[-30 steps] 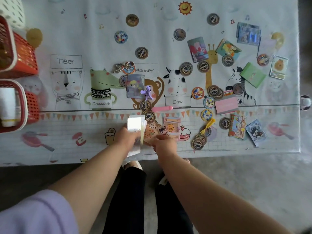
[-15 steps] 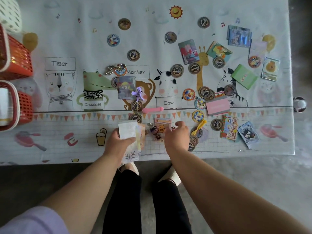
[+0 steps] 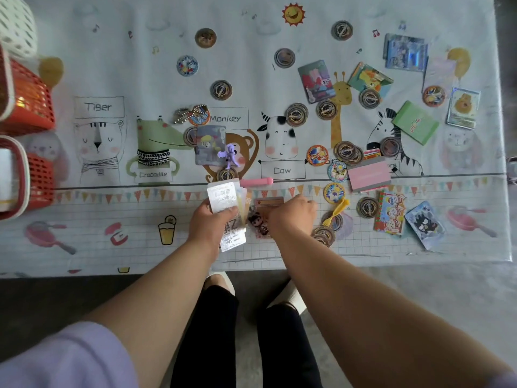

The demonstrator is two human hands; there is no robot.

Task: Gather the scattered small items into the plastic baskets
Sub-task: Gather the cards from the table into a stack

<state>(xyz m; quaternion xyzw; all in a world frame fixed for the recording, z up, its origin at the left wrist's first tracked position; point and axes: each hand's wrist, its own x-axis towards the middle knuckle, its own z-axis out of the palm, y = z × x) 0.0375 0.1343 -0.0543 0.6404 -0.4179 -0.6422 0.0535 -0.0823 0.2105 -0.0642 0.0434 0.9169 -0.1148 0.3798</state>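
My left hand (image 3: 211, 224) grips a fanned stack of cards (image 3: 223, 197) just above the table's near edge. Close to its right, my right hand (image 3: 292, 217) lies knuckles up with its fingers curled onto the right side of an orange card (image 3: 267, 204). A small doll figure (image 3: 256, 221) sits at that card's left edge. Two red plastic baskets (image 3: 30, 105) (image 3: 40, 180) and a white basket (image 3: 16, 23) stand at the far left. Several round discs (image 3: 221, 89) and picture cards (image 3: 316, 81) are scattered over the middle and right of the table.
A purple figurine (image 3: 229, 155) and a pink stick (image 3: 256, 182) lie just beyond my hands. A yellow fork (image 3: 338, 210), a pink box (image 3: 369, 175) and a green box (image 3: 415, 121) sit to the right. The table's near edge (image 3: 84, 273) runs just below my wrists.
My right hand left the card stack in my left hand and moved right onto the orange card. My left hand kept hold of its stack.
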